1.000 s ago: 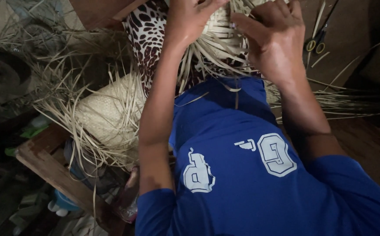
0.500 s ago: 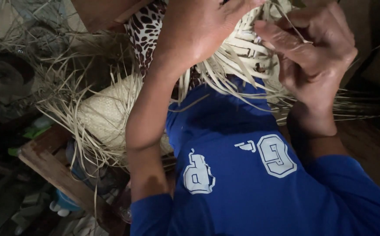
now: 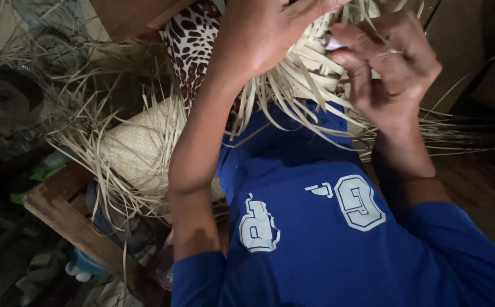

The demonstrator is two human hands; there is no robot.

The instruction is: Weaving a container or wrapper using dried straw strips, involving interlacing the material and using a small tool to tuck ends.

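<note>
left hand (image 3: pixel 264 34) fingertips cut off, woven piece (image 3: pixel 310 62) mostly hidden

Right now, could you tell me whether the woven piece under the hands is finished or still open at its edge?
Open: loose strips fringe the woven piece.

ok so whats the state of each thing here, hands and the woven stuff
left hand: pressed flat on the woven piece, fingers spread
right hand: curled, fingertips pinching a loose strip
woven piece: half woven, held up in both hands, loose strip ends hanging from its edge
second woven piece: lying to the left, untouched, unwoven strips fanning out around it
spotted cloth: partly hidden behind the left arm
wooden plank: lying bare at lower left
</note>
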